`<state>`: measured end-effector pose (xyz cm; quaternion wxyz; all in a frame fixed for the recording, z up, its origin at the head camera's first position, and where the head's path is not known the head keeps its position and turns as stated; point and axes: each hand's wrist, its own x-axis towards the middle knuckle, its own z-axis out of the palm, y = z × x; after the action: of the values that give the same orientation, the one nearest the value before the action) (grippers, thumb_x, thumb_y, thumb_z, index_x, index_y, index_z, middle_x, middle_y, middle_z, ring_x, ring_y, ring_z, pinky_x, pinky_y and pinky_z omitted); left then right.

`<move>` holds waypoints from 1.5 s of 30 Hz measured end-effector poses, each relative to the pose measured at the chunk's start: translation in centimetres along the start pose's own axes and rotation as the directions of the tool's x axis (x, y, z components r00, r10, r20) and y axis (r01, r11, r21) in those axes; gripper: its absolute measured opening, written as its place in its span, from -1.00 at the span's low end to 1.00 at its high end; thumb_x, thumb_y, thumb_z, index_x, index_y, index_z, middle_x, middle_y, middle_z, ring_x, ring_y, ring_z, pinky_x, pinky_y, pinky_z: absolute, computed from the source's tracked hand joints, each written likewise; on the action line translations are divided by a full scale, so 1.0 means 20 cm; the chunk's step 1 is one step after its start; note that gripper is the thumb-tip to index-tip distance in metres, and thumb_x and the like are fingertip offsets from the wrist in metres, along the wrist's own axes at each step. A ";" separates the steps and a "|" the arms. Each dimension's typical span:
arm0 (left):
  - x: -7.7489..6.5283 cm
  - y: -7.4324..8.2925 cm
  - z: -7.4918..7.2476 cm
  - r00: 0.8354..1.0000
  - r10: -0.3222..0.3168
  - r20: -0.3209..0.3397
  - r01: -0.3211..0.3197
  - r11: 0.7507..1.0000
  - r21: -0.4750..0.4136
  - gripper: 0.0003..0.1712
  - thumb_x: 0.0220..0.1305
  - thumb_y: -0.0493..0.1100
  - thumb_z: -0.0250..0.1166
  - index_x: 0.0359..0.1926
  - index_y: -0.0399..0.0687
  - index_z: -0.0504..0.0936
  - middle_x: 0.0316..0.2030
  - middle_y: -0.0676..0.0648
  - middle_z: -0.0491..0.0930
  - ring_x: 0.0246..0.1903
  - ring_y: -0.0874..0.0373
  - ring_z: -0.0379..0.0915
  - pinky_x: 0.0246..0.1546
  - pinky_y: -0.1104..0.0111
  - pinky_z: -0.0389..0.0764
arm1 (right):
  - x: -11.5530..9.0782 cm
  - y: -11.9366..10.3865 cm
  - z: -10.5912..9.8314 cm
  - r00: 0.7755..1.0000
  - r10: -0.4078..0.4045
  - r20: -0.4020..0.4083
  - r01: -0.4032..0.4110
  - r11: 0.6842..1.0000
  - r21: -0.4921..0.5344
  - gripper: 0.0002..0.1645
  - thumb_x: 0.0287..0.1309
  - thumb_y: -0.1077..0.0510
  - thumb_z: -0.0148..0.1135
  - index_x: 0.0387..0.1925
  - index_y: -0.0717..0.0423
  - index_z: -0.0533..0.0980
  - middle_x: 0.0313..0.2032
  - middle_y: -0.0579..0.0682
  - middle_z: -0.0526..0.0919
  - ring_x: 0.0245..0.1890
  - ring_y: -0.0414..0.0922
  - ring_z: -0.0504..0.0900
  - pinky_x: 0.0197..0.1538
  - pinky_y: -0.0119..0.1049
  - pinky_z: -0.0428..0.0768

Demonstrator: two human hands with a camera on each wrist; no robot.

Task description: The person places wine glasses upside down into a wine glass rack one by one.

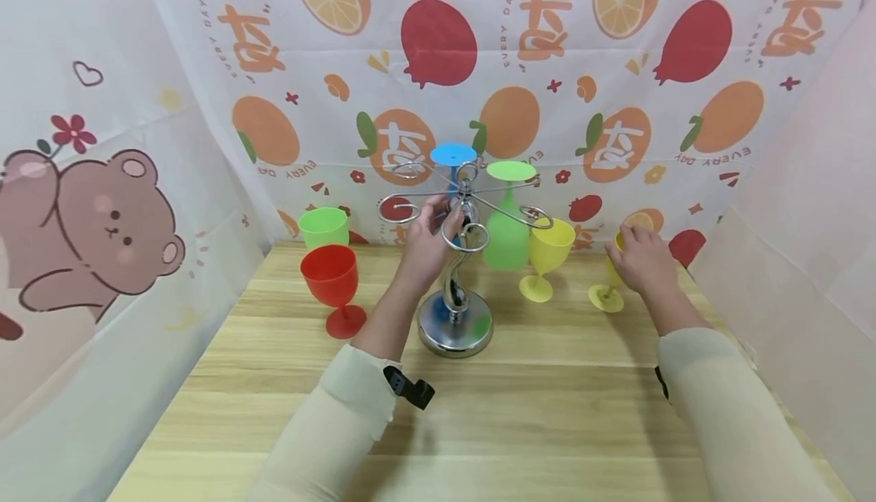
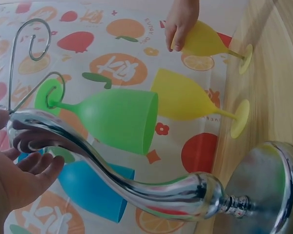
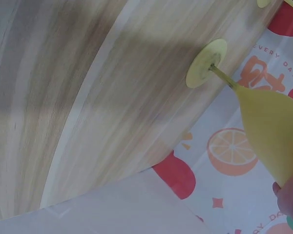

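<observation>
A silver metal cup rack [image 1: 455,319] with curled wire arms stands mid-table. My left hand [image 1: 427,243] holds its curved post near the top, fingers on one side and thumb on the other. A green goblet [image 2: 118,117] and a blue goblet [image 2: 90,187] hang upside down by their bases from the rack. On the right, my right hand [image 1: 642,260] grips a yellow goblet [image 3: 268,122] by its bowl near the rim; its base is at the tabletop. Another yellow goblet [image 1: 550,247] stands upright between the rack and that hand.
Left of the rack, a red goblet [image 1: 331,278] stands upright in front of a green goblet [image 1: 324,227]. Fruit-print cloth [image 1: 438,46] hangs behind the wooden table [image 1: 520,426], with pale cloth along both sides.
</observation>
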<state>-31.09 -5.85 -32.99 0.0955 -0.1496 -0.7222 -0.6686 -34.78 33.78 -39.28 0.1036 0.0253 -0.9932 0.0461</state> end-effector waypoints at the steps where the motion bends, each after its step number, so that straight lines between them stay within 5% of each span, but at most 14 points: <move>1: -0.01 -0.01 0.00 1.000 0.003 0.006 -0.003 1.000 0.000 -0.43 0.42 0.02 0.18 0.35 -0.06 0.34 0.25 -0.12 0.45 0.30 -0.01 0.36 0.32 0.14 0.39 | -0.01 0.01 0.00 1.000 0.004 0.000 -0.004 1.000 0.002 -0.14 0.47 -0.25 -0.30 0.44 0.37 0.07 0.35 0.42 0.14 0.38 0.40 0.05 0.42 0.30 0.01; 8: -0.03 -0.05 0.00 0.999 0.048 0.026 -0.047 0.999 -0.017 -0.43 0.42 -0.12 0.19 0.38 -0.14 0.32 0.25 -0.20 0.45 0.28 -0.07 0.38 0.35 0.11 0.36 | -0.05 0.03 0.00 0.999 0.000 -0.037 0.000 1.000 -0.008 -0.16 0.45 -0.25 -0.23 0.40 0.36 0.14 0.29 0.42 0.23 0.30 0.42 0.15 0.34 0.37 0.16; 14: -0.05 -0.04 -0.01 0.998 0.064 0.004 -0.064 0.998 0.002 -0.42 0.42 -0.13 0.20 0.39 -0.11 0.32 0.26 -0.18 0.45 0.27 -0.06 0.39 0.36 0.13 0.34 | -0.08 -0.01 -0.05 0.990 -0.079 -0.117 0.083 0.996 0.033 -0.21 0.44 -0.23 -0.17 0.37 0.32 0.23 0.27 0.38 0.30 0.28 0.38 0.22 0.30 0.35 0.21; 27: -0.10 -0.03 0.00 1.000 0.013 0.001 -0.012 0.996 -0.083 -0.41 0.41 -0.20 0.19 0.41 -0.04 0.29 0.29 -0.16 0.42 0.32 0.01 0.35 0.34 0.22 0.37 | -0.34 -0.20 -0.21 0.929 -0.164 -0.333 0.250 0.939 0.234 -0.40 0.32 -0.04 0.11 0.28 0.19 0.41 0.21 0.27 0.45 0.23 0.29 0.36 0.23 0.31 0.33; 34: -0.12 -0.04 0.02 1.000 0.003 -0.009 -0.004 0.996 -0.093 -0.36 0.40 -0.22 0.20 0.44 0.00 0.25 0.33 -0.13 0.40 0.32 0.03 0.35 0.30 0.23 0.42 | -0.46 -0.28 -0.26 0.911 -0.071 -0.406 0.270 0.846 0.459 -0.45 0.31 0.06 0.14 0.31 0.06 0.43 0.24 0.15 0.48 0.30 0.21 0.34 0.30 0.28 0.29; 37: -0.13 -0.04 0.03 1.000 0.003 -0.015 -0.005 0.995 -0.096 -0.33 0.39 -0.19 0.22 0.46 0.01 0.24 0.33 -0.12 0.39 0.32 0.02 0.35 0.29 0.23 0.43 | -0.50 -0.31 -0.27 0.912 -0.012 -0.410 0.260 0.792 0.553 -0.47 0.34 0.08 0.12 0.32 0.00 0.43 0.27 0.11 0.48 0.32 0.13 0.35 0.36 -0.22 0.35; 40: -0.14 -0.06 0.03 1.000 0.010 -0.025 -0.013 0.995 -0.094 -0.30 0.37 -0.16 0.25 0.47 0.00 0.22 0.34 -0.12 0.39 0.31 0.02 0.36 0.29 0.22 0.43 | -0.52 -0.33 -0.27 0.907 0.030 -0.421 0.254 0.759 0.599 -0.49 0.36 0.09 0.11 0.32 -0.04 0.44 0.25 0.06 0.50 0.28 -0.12 0.39 0.16 -0.65 0.29; 45: -0.17 -0.06 0.04 0.999 0.025 -0.040 -0.028 0.996 -0.087 -0.31 0.37 -0.13 0.25 0.46 0.01 0.24 0.33 -0.08 0.41 0.28 0.02 0.39 0.26 0.15 0.47 | -0.54 -0.37 -0.26 0.894 0.070 -0.443 0.280 0.684 0.673 -0.51 0.38 0.15 0.07 0.31 -0.03 0.45 0.20 0.06 0.52 0.15 -0.43 0.37 0.06 -0.69 0.35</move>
<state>-28.31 -5.49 -35.36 0.1118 -0.1503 -0.6882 -0.7009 -22.78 27.38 -35.78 0.3062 0.1114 -0.8416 0.4308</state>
